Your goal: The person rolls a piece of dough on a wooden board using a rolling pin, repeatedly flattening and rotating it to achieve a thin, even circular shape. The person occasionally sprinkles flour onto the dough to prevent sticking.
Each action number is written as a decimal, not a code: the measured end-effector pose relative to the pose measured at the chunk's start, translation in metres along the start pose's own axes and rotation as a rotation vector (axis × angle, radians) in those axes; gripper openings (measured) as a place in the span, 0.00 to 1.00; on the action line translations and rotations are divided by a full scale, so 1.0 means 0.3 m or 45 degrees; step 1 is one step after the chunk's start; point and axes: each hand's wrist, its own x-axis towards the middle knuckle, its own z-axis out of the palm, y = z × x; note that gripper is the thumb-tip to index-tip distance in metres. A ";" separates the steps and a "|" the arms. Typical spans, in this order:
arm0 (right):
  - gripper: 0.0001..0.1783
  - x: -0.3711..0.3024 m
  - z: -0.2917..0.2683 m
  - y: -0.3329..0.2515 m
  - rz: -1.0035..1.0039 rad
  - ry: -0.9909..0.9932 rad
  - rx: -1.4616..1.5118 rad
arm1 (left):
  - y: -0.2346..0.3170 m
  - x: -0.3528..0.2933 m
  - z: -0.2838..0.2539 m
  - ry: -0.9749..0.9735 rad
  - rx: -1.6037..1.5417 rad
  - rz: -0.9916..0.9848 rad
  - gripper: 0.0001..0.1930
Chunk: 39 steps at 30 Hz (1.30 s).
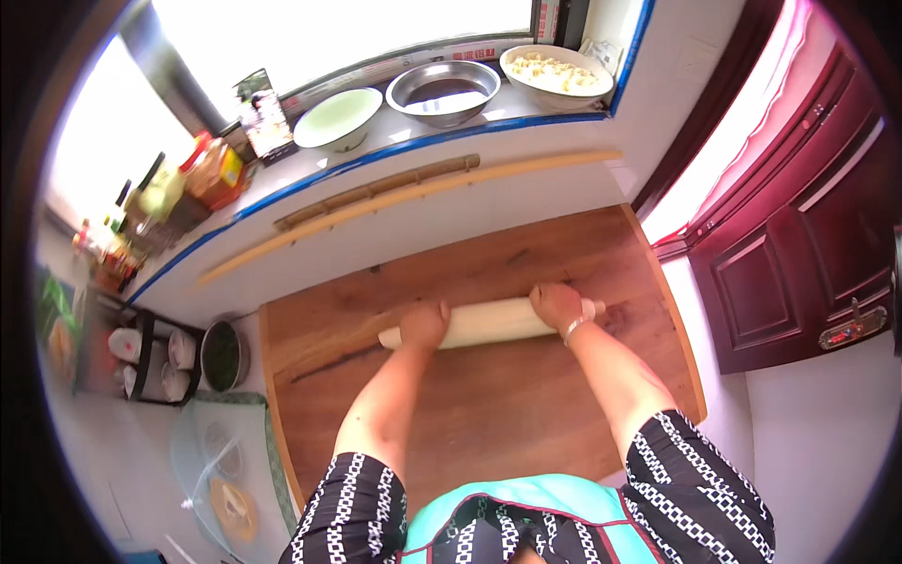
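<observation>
A long pale roll of dough [498, 322] lies crosswise on the brown wooden board [451, 414], apparently wrapped around a rolling pin [599, 307] whose tan end sticks out at the right. Near the roll's left end, my left hand [426, 324] is closed over it from above. Toward the other end, my right hand [558, 306] grips it the same way, with a band on the wrist. Both arms reach forward, nearly straight. The undersides of my fingers are hidden.
Along the far sill stand a pale bowl [336, 122], a steel bowl [443, 111] of dark liquid and a bowl of pale pieces [556, 73]. Jars [214, 174] crowd the left corner. A long wooden stick [413, 195] runs along the wall. A dark red door [799, 254] is at right.
</observation>
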 end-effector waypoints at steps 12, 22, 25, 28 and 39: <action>0.19 -0.930 0.152 0.021 -0.014 0.110 -0.047 | 0.137 -0.851 -0.116 -0.116 -0.091 -0.001 0.14; 0.15 -1.033 0.249 -0.142 -0.500 0.654 -0.217 | 0.283 -0.964 -0.115 0.255 -0.135 0.265 0.15; 0.11 -0.771 0.200 -0.135 -0.389 0.293 -0.430 | 0.261 -0.702 -0.071 -0.098 -0.022 0.190 0.10; 0.09 -0.607 0.148 -0.134 -0.281 0.291 -0.348 | 0.210 -0.547 -0.081 0.128 -0.221 0.112 0.09; 0.15 -0.323 0.110 -0.074 -0.265 0.298 -0.410 | 0.104 -0.272 -0.041 0.265 -0.125 0.140 0.10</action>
